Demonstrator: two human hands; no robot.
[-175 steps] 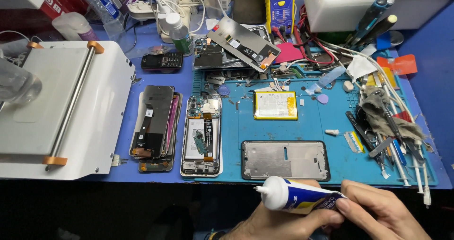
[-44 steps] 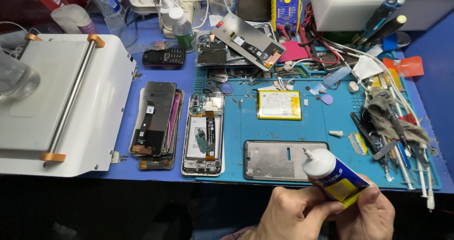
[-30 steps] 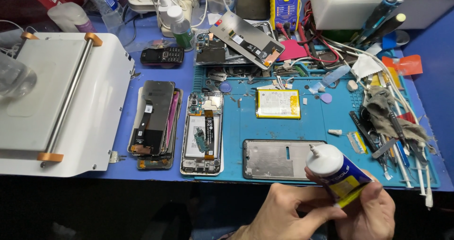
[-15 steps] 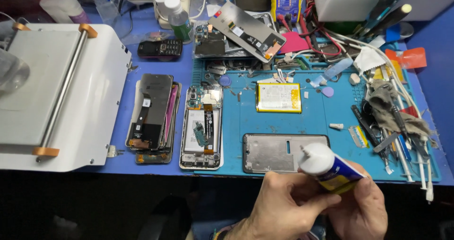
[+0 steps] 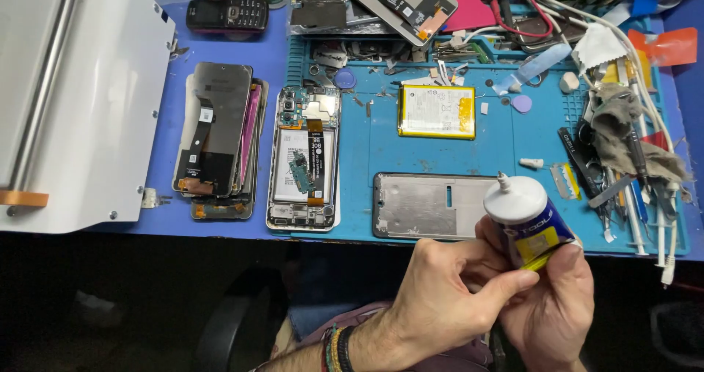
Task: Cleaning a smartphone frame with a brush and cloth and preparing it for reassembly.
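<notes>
While both hands grip a glue tube (image 5: 529, 222) at the near right edge of the desk (image 5: 220, 49), the left hand (image 5: 440, 299) pinches its body and the right hand (image 5: 550, 306) wraps it from below; its nozzle points up, just beside a silver phone frame (image 5: 433, 214) on the blue mat (image 5: 513, 141).
</notes>
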